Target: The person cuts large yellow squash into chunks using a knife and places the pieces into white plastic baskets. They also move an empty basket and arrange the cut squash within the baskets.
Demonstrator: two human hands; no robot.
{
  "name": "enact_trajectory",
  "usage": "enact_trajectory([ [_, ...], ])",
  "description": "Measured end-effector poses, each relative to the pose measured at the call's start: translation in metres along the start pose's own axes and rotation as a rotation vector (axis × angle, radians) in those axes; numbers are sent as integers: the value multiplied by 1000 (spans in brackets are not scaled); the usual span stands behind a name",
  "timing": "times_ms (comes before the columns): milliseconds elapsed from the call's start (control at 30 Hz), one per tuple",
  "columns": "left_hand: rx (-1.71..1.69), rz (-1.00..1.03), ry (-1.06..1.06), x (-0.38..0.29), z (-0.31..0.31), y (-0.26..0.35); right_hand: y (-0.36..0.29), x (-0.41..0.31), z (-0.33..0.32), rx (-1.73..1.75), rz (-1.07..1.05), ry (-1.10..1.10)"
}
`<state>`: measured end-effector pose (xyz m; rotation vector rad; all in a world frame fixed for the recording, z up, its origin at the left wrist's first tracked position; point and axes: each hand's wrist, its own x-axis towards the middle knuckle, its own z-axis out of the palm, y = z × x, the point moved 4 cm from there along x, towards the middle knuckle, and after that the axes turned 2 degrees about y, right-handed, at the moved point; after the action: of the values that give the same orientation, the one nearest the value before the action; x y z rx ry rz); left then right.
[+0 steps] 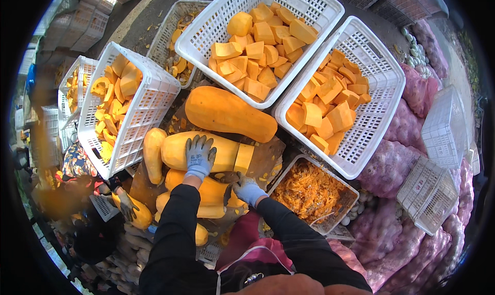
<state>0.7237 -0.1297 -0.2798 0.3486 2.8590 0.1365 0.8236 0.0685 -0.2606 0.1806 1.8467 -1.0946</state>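
Observation:
My left hand [200, 157], in a grey-coated glove, lies flat with spread fingers on a peeled orange squash [176, 151]. A thick slice [244, 159] stands at its right end, parted by a narrow cut. My right hand [247, 188], gloved too, is curled at the near end of this cut, apparently round a knife handle; the blade is edge-on and barely shows. Beyond lies a larger whole squash [230, 113]. A slimmer one [154, 155] is at the left, and several more lie under my forearms on the brown board [267, 155].
White plastic crates of squash chunks stand ahead [176, 45] and ahead right [400, 78]; another crate [149, 97] holds pieces at left. A bin of shredded pulp [309, 190] is right. A co-worker's gloved hand [127, 206] touches a squash at left. Filled mesh sacks [386, 171] lie right.

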Motion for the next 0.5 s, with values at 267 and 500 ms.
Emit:
enact_trajectory([
  [267, -1345, -563, 754, 214, -115, -34, -103, -64, -168, -141, -669, 580],
  [500, -1022, -871, 460, 268, -129, 13, -140, 13, -272, -744, -898, 1013],
])
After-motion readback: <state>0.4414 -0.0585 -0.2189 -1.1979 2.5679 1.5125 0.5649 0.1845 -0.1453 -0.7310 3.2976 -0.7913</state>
